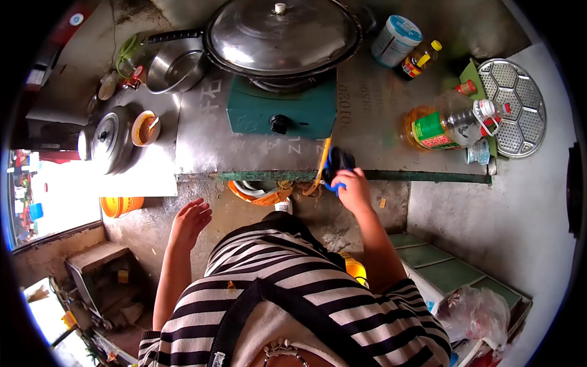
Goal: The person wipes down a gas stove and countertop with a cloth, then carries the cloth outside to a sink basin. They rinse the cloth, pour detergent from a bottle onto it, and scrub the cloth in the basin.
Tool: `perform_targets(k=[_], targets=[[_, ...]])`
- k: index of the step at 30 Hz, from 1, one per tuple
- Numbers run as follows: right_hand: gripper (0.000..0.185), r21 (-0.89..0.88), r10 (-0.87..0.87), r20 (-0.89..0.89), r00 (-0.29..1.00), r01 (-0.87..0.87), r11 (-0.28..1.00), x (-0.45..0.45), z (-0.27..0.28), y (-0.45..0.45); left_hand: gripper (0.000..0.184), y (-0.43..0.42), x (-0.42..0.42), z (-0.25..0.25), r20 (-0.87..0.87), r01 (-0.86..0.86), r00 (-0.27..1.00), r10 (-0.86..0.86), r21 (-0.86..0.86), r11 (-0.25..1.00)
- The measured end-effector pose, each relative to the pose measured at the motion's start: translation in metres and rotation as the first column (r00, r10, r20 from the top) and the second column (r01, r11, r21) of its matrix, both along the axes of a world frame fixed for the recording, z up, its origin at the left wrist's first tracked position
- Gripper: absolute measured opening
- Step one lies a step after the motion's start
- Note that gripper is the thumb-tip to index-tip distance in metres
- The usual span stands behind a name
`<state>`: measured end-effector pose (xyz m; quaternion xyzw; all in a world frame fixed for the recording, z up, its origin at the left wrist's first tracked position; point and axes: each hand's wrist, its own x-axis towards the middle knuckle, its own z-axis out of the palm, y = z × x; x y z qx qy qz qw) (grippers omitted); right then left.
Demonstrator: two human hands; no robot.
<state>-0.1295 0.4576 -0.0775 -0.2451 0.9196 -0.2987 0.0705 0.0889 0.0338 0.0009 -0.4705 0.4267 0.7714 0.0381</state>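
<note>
My right hand (353,188) is at the counter's front edge, its fingers closed on a black and blue object (338,164); its exact kind I cannot make out. Beside it a yellow hose (322,164) runs down from the green gas stove (278,110) over the edge. On the stove stands a large wok with a domed metal lid (281,33). My left hand (192,219) hangs in the air in front of the counter, fingers loosely stretched out, holding nothing.
On the left are a lidded pot (110,140), a bowl with a spoon (145,128) and a metal pan (176,68). Oil bottles (433,129), a tub (396,41) and a perforated steamer plate (513,107) stand right. An orange bucket (121,206) sits on the floor.
</note>
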Motion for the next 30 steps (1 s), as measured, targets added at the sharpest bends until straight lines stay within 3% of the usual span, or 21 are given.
perform_targets(k=[1, 2, 3, 5, 7, 9, 10, 11, 13, 15, 17, 19, 21, 22, 23, 24, 26, 27, 28, 30], targets=[[0.023, -0.093, 0.007, 0.128, 0.992, 0.004, 0.996, 0.004, 0.003, 0.009, 0.030, -0.002, 0.001, 0.002, -0.019, 0.041, 0.999, -0.041, 0.004, 0.999], [0.024, -0.218, -0.026, 0.126, 0.992, 0.054, 0.975, 0.002, 0.006, 0.016, 0.030, -0.005, 0.005, -0.002, -0.031, 0.068, 0.997, -0.068, -0.006, 0.998], [0.026, -0.376, -0.124, 0.307, 0.944, 0.240, 0.895, 0.000, 0.002, 0.023, 0.030, -0.011, 0.009, -0.004, -0.037, 0.069, 0.997, -0.069, -0.006, 0.998], [0.031, -0.464, -0.354, 0.330, 0.875, 0.477, 0.746, -0.009, 0.022, 0.024, 0.032, -0.018, 0.026, -0.007, -0.077, 0.077, 0.994, -0.077, -0.008, 0.997], [0.032, -0.360, -0.495, 0.377, 0.783, 0.616, 0.701, -0.016, 0.048, 0.015, 0.032, -0.024, 0.045, -0.007, -0.094, 0.058, 0.994, -0.058, -0.007, 0.998], [0.033, -0.514, -0.397, 0.358, 0.845, 0.533, 0.672, -0.010, 0.064, -0.017, 0.029, -0.029, 0.066, -0.005, -0.063, 0.037, 0.997, -0.039, -0.027, 0.999], [0.034, -0.531, -0.385, 0.227, 0.895, 0.445, 0.721, -0.007, 0.057, -0.035, 0.029, -0.033, 0.077, -0.004, -0.069, 0.031, 0.997, -0.032, -0.028, 0.999], [0.031, -0.332, -0.389, -0.066, 0.919, 0.347, 0.877, -0.003, 0.053, -0.048, 0.028, -0.036, 0.090, -0.005, -0.071, 0.005, 0.997, -0.007, -0.028, 1.000], [0.034, 0.002, -0.210, -0.456, 0.865, 0.237, 0.971, 0.008, 0.056, -0.090, 0.028, -0.043, 0.119, -0.007, -0.077, -0.031, 0.997, 0.029, -0.026, 0.999], [0.034, 0.324, -0.203, -0.206, 0.957, 0.262, 0.909, 0.013, 0.035, -0.128, 0.028, -0.050, 0.148, -0.010, -0.078, -0.090, 0.993, 0.090, -0.006, 0.996], [0.030, 0.431, -0.244, -0.254, 0.936, 0.335, 0.838, 0.022, -0.006, -0.169, 0.029, -0.053, 0.178, -0.013, -0.070, -0.131, 0.989, 0.130, -0.014, 0.991], [0.028, 0.449, -0.050, -0.196, 0.979, 0.135, 0.883, 0.051, 0.002, -0.202, 0.030, -0.056, 0.208, -0.015, -0.056, -0.167, 0.985, 0.166, -0.025, 0.986], [0.029, 0.244, 0.145, -0.099, 0.984, -0.117, 0.963, 0.085, 0.012, -0.216, 0.031, -0.059, 0.235, -0.019, -0.045, -0.243, 0.969, 0.242, -0.020, 0.970], [0.032, 0.064, 0.087, 0.092, 0.992, -0.093, 0.994, 0.090, -0.005, -0.219, 0.031, -0.059, 0.246, -0.019, -0.013, -0.260, 0.965, 0.260, -0.032, 0.965], [0.036, -0.108, 0.062, 0.284, 0.957, -0.032, 0.994, 0.093, -0.020, -0.220, 0.031, -0.060, 0.258, -0.023, -0.015, -0.256, 0.967, 0.256, -0.023, 0.966], [0.036, -0.258, -0.020, 0.429, 0.903, 0.143, 0.956, 0.100, 0.000, -0.217, 0.031, -0.063, 0.271, -0.027, 0.002, -0.273, 0.962, 0.273, -0.021, 0.962], [0.034, -0.536, -0.053, 0.573, 0.818, 0.422, 0.731, 0.098, 0.013, -0.202, 0.031, -0.068, 0.294, -0.037, -0.003, -0.306, 0.952, 0.306, -0.005, 0.952], [0.034, -0.602, -0.102, 0.611, 0.785, 0.545, 0.584, 0.091, 0.018, -0.192, 0.031, -0.071, 0.304, -0.040, -0.008, -0.307, 0.952, 0.307, 0.004, 0.952], [0.034, -0.666, -0.177, 0.552, 0.815, 0.559, 0.493, 0.084, 0.028, -0.181, 0.031, -0.074, 0.312, -0.043, -0.007, -0.322, 0.947, 0.322, 0.004, 0.947], [0.033, -0.656, -0.444, 0.318, 0.838, 0.532, 0.535, 0.054, 0.046, -0.158, 0.030, -0.077, 0.323, -0.048, 0.001, -0.343, 0.939, 0.343, 0.007, 0.939]])
